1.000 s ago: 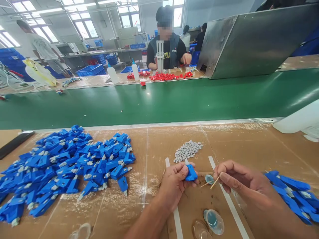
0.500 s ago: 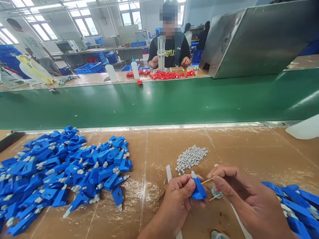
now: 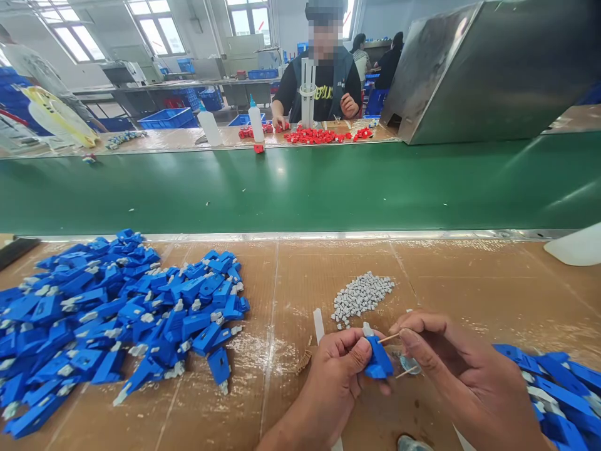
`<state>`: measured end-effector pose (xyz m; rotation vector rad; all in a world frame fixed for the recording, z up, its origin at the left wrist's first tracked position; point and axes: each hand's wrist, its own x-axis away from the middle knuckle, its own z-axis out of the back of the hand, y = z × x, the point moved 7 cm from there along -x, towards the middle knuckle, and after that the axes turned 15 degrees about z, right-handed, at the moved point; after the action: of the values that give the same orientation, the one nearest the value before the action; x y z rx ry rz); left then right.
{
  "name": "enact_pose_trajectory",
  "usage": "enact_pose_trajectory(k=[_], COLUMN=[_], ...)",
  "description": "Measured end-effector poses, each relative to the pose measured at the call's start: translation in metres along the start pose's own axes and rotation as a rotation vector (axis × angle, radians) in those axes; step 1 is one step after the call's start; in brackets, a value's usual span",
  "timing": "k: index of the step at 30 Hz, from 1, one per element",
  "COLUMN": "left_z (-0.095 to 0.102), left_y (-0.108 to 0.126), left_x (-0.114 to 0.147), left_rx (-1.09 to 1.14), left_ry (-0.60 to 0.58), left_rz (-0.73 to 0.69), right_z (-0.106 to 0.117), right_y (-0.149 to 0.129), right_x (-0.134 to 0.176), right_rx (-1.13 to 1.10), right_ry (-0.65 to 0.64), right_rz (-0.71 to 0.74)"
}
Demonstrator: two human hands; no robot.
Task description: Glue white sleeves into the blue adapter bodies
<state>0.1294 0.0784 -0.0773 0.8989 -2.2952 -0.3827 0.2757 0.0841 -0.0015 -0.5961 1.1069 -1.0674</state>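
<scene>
Between the thumb and fingers of my left hand (image 3: 342,366) is a blue plastic part (image 3: 378,360) with a light grey tip pointing up and away. My right hand (image 3: 460,369) pinches a thin wooden stick (image 3: 390,337), and the stick's end touches the blue part near its grey tip. A second thin stick (image 3: 406,372) shows just below, by a small clear dish (image 3: 409,364) partly hidden behind my right hand. Just beyond my hands lies a heap of small grey pieces (image 3: 361,297).
A large pile of blue parts with grey tips (image 3: 136,313) covers the left side; more blue parts (image 3: 558,382) lie at right. Beyond runs a green conveyor belt (image 3: 300,194). Across it a co-worker (image 3: 323,81) sits behind red parts (image 3: 319,136) and white bottles (image 3: 256,122).
My hands keep nearly the same pose, with the stick still against the blue part. The view has shifted slightly. Across the belt, the co-worker's hand has lowered to the red parts.
</scene>
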Motion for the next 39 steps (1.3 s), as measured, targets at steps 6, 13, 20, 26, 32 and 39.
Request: enact_pose_trajectory(k=[6, 13, 20, 26, 32, 39], left_z=[-0.004, 0.0, 0.0, 0.0, 0.007, 0.001], left_y=[0.001, -0.001, -0.002, 0.001, 0.002, 0.012], left_x=[0.001, 0.001, 0.0, 0.003, 0.002, 0.01], left_rx=[-0.029, -0.011, -0.043, -0.036, 0.008, -0.006], left_ry=[-0.037, -0.015, -0.019, -0.022, 0.007, 0.012], left_rz=[-0.013, 0.013, -0.007, 0.007, 0.047, 0.009], right_z=[-0.005, -0.005, -0.004, -0.007, 0.032, 0.034], right_y=[0.005, 0.001, -0.013, -0.034, -0.025, -0.021], right_x=[0.003, -0.001, -0.003, -0.006, 0.012, 0.063], right_rx=[-0.028, 0.0, 0.065, 0.082, 0.109, 0.111], right_ry=[-0.044, -0.165, -0.219, -0.232, -0.139, -0.493], right_rz=[-0.038, 0.17, 0.405, 0.561, 0.34, 0.237])
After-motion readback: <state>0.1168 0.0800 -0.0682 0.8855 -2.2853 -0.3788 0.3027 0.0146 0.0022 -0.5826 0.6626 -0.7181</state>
